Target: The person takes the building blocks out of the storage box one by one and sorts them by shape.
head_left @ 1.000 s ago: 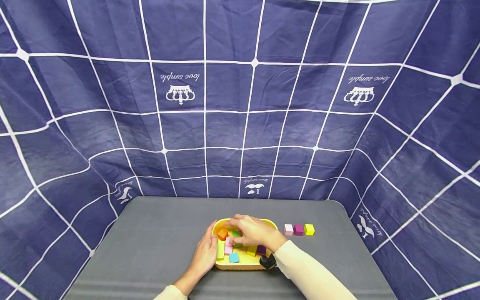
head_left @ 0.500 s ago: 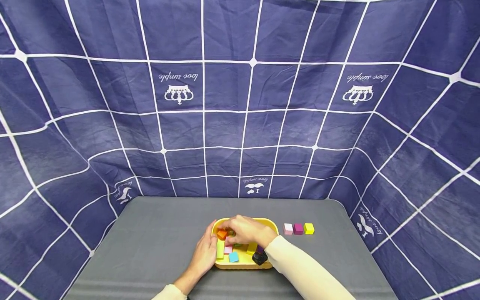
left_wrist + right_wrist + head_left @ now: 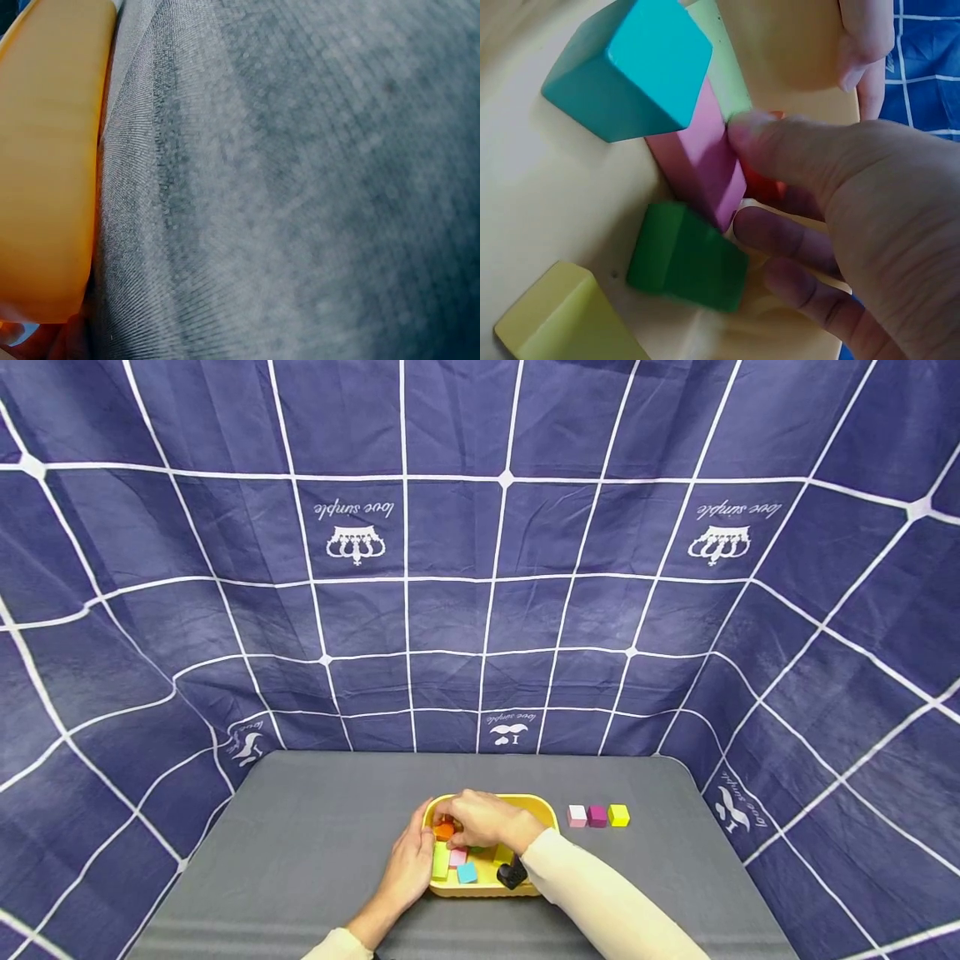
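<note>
**Right hand pinching the orange block in the yellow tray**

So the right hand point(image 3: 487, 821) is down inside the yellow tray point(image 3: 543, 810), fingers curled around an orange block point(image 3: 444, 831). You can see it best from the head view: the block sits right at the fingertips, at the tray's left end. In the right wrist view only a sliver of that orange block point(image 3: 763, 184) shows, tucked between the thumb and the other fingers, so the grasp looks like a pinch.

Right next to the grip there's a pink block point(image 3: 697, 161) touching the thumb tip, with a pale green block point(image 3: 724, 71) lying alongside it. A teal block point(image 3: 630, 67) sits just beyond those, a dark green block point(image 3: 686, 259) is below the fingers, and a yellow-green block point(image 3: 570, 319) is farther out from the grip, toward the tray's near side.

The left hand point(image 3: 408, 864) rests against the outside of the tray's left wall, fingers fairly straight along it, not wrapped around anything. Its fingertips end just beside the pinched block, with the tray's rim in between.

Well off to the right of the grip, outside the tray, three cubes sit in a row on the grey table point(image 3: 300, 827): a light pink cube point(image 3: 577, 816), a magenta cube point(image 3: 597, 816) and a yellow cube point(image 3: 618, 815).
</note>
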`<state>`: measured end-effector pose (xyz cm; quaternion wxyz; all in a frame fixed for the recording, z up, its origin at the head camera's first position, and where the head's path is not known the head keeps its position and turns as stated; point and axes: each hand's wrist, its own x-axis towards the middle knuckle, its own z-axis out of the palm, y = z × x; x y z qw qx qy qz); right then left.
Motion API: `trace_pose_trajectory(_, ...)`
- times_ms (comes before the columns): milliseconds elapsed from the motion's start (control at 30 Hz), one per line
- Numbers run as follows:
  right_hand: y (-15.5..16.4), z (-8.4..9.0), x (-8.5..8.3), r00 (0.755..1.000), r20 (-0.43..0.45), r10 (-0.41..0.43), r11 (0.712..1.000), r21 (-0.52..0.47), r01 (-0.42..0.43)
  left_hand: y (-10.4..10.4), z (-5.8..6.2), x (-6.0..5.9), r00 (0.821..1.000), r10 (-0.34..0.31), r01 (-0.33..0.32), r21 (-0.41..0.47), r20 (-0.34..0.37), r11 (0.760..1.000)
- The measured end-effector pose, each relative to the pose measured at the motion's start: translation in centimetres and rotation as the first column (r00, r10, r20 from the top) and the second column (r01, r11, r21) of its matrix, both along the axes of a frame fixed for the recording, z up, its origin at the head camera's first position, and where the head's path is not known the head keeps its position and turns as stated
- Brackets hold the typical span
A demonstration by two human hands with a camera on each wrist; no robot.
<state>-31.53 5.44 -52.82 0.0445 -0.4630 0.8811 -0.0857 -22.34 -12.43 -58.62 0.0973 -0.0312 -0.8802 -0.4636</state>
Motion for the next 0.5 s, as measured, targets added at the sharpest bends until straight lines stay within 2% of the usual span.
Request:
trace_pose_trajectory(200,0.20,-0.14,0.05,1.000,-0.011,-0.001,1.000,0.006,0.001,0.07,-0.06,0.15,1.000,-0.009,0.009,0.008,0.022,1.000)
trace_pose_trajectory(500,0.34,0.27,-0.06,1.000,-0.004,0.014,0.999,-0.040,-0.014,-0.01,-0.06,0.02,1.000,0.001,-0.001,-0.005,0.012,1.000)
